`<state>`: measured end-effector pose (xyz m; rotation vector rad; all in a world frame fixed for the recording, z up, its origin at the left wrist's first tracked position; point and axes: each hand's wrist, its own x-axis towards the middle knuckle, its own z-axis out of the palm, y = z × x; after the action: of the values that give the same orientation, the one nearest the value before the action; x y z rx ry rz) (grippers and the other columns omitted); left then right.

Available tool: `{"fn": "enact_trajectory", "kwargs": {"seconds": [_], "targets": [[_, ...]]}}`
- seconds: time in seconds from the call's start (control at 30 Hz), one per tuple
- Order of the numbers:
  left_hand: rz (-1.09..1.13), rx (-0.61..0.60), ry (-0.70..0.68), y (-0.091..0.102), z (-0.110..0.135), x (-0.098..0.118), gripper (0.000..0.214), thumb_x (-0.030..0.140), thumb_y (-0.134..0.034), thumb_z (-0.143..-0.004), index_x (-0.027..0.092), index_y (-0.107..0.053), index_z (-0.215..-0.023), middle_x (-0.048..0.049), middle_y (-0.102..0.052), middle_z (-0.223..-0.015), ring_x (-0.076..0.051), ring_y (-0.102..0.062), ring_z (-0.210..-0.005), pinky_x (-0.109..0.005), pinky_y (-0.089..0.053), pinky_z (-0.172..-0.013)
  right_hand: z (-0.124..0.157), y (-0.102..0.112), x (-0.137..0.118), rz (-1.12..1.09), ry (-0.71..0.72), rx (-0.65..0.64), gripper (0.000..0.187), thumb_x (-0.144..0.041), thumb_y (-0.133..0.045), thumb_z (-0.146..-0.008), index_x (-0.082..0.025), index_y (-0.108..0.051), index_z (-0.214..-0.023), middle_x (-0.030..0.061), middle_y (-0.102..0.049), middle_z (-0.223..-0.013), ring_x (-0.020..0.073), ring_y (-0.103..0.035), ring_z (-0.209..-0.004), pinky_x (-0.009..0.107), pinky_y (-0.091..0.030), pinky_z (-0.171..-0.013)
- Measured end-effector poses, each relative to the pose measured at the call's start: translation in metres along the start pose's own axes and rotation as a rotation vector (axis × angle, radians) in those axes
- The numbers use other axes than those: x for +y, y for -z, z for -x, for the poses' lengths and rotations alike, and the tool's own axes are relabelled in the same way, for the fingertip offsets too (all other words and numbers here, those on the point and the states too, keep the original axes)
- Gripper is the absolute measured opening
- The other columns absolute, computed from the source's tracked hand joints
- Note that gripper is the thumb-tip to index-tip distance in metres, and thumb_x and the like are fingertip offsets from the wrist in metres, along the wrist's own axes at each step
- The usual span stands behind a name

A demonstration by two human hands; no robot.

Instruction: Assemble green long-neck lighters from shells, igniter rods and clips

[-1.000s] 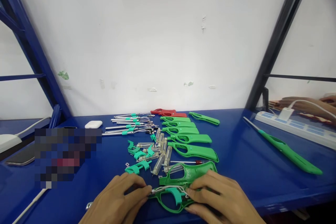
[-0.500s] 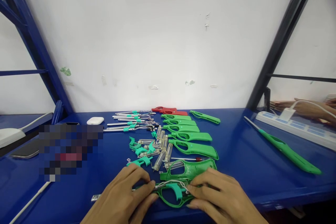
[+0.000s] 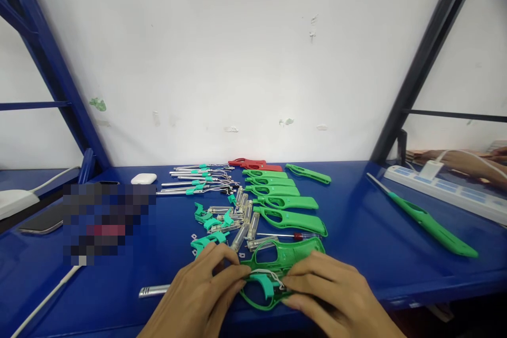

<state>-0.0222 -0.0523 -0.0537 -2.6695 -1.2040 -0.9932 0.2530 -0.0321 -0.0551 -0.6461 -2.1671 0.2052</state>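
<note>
Near the table's front edge lies a green lighter shell half (image 3: 253, 304) with its hollow side up. Set in it are a teal trigger (image 3: 265, 286) and white wires (image 3: 263, 271). My left hand (image 3: 202, 290) pinches the shell's narrow front end, where a silver metal tube (image 3: 153, 290) runs out to the left beneath my hand. My right hand (image 3: 332, 290) grips the handle end, thumb below and fingers above, by the wire ends. What lies under the fingertips is hidden. A second green shell half (image 3: 291, 251) rests just behind, touching or nearly touching my fingers.
Several clear fuel tanks (image 3: 240, 236) and loose teal triggers (image 3: 204, 243) lie behind my hands, with a screwdriver (image 3: 299, 236). Farther back are green shells (image 3: 295, 220), red shells (image 3: 253, 164) and metal tubes (image 3: 190, 190). A finished-looking lighter (image 3: 430, 222) and power strip (image 3: 443, 190) lie right.
My left hand has slid a little to the right along the shell's front end, and more of the metal tube shows behind it. My right hand keeps its grip almost unmoved.
</note>
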Motion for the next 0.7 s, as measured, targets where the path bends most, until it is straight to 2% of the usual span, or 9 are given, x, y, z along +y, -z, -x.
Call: {"fn": "enact_trajectory", "kwargs": {"seconds": [0.13,0.33,0.5,0.7], "targets": [[0.010,0.023,-0.001,-0.0023,0.0035,-0.0021,0.028,0.023,-0.044,-0.115,0.027,-0.071,-0.123,-0.0034,-0.070,-0.106,-0.014,-0.072,-0.085,-0.022,-0.061,-0.070,-0.0007,0.0012,0.0000,0.040,-0.068,0.077,0.020,-0.031,-0.061,-0.114,-0.025,-0.078,-0.105,0.0000,-0.083,-0.094,0.0166,-0.078,-0.082,0.026,-0.061,-0.079],[0.007,0.066,-0.037,-0.0002,0.0037,-0.0012,0.030,0.021,-0.046,-0.115,0.028,-0.072,-0.129,-0.0048,-0.071,-0.105,-0.015,-0.070,-0.084,-0.023,-0.061,-0.071,0.0004,0.0024,0.0027,0.131,-0.140,-0.062,0.024,-0.026,-0.058,-0.113,-0.027,-0.082,-0.111,0.0034,-0.084,-0.109,0.0227,-0.079,-0.100,0.034,-0.063,-0.090],[0.023,0.062,-0.058,0.0010,0.0049,-0.0012,0.034,0.014,-0.046,-0.113,0.028,-0.073,-0.130,-0.0053,-0.071,-0.105,-0.015,-0.069,-0.085,-0.024,-0.061,-0.072,0.0004,0.0024,0.0032,0.187,-0.143,-0.091,0.026,-0.027,-0.057,-0.114,-0.027,-0.082,-0.119,0.0052,-0.084,-0.119,0.0254,-0.078,-0.108,0.037,-0.064,-0.093],[0.013,0.003,-0.031,0.0020,0.0018,-0.0012,0.033,0.018,-0.046,-0.113,0.029,-0.072,-0.130,-0.0032,-0.071,-0.106,-0.017,-0.070,-0.086,-0.026,-0.063,-0.073,-0.0007,0.0035,-0.0010,0.149,-0.075,-0.014,0.024,-0.028,-0.056,-0.115,-0.026,-0.080,-0.116,0.0043,-0.083,-0.112,0.0231,-0.076,-0.105,0.032,-0.063,-0.092]]}}
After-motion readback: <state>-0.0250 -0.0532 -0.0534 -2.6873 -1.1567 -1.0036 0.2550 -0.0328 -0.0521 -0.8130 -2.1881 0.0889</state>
